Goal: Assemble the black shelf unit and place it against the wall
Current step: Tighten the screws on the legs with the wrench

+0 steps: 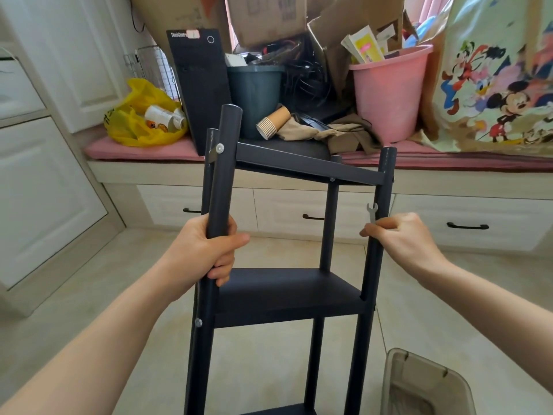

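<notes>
Black tubular metal shelf unit (287, 292) stood upright on the beige tiled floor (263, 369).
The left hand (206, 253) wrapped firmly around a leaning black tube (227, 163) by its left post; the right hand (404, 235) pinched a small silver spanner (372, 211) against the right post.

left hand (209, 253) grips pole (226, 163) | right hand (401, 238) pinches wrench (372, 212) (beside shelf unit (287, 295))

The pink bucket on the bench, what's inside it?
Booklets and papers stick up out of the pink bucket, one with a yellow and pink cover. The opaque wall hides whatever lies deeper in it.
</notes>
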`<move>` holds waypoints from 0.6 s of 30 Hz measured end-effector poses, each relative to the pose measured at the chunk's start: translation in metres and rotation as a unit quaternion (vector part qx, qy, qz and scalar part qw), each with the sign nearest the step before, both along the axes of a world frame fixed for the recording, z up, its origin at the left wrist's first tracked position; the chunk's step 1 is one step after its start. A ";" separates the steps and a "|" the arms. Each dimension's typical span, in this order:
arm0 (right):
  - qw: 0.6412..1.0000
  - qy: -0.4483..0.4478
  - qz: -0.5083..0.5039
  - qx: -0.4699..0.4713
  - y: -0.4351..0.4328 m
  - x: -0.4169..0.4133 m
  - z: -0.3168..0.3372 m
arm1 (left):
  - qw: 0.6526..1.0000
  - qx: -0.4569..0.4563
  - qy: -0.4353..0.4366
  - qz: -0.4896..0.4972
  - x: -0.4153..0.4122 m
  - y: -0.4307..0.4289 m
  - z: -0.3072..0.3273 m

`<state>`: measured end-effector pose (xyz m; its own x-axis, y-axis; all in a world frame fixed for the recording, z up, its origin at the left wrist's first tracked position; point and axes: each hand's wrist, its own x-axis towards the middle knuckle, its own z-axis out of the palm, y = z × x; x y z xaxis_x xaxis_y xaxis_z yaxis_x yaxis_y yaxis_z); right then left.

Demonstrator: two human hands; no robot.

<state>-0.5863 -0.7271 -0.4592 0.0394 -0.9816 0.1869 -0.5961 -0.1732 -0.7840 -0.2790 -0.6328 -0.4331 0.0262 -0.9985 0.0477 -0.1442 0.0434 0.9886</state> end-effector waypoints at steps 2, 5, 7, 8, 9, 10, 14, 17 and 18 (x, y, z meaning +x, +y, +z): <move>0.996 -0.058 0.018 0.060 -0.003 0.003 -0.001 | 1.000 -0.003 0.002 -0.002 0.001 -0.001 -0.001; 0.978 -0.162 0.024 0.130 -0.007 0.009 -0.002 | 1.000 -0.012 0.001 -0.002 0.004 -0.003 -0.003; 0.976 -0.182 0.013 0.120 -0.008 0.012 -0.002 | 0.999 -0.027 -0.019 0.009 0.007 -0.005 -0.004; 0.977 -0.182 0.013 0.106 -0.008 0.013 -0.001 | 0.999 -0.034 -0.028 0.020 0.010 -0.006 -0.005; 0.978 -0.184 0.017 0.091 -0.006 0.014 0.001 | 0.998 -0.039 -0.032 0.036 0.013 -0.008 -0.006; 0.978 -0.189 0.022 0.078 -0.005 0.015 0.003 | 0.997 -0.039 -0.029 0.057 0.016 -0.011 -0.007; 0.974 -0.214 0.053 0.051 0.001 0.023 0.015 | 0.987 -0.041 -0.035 0.150 0.030 -0.022 -0.016; 0.971 -0.229 0.065 0.036 0.005 0.029 0.025 | 0.979 -0.054 -0.056 0.191 0.039 -0.030 -0.021; 0.970 -0.231 0.068 0.033 0.007 0.031 0.028 | 0.976 -0.057 -0.058 0.201 0.040 -0.032 -0.023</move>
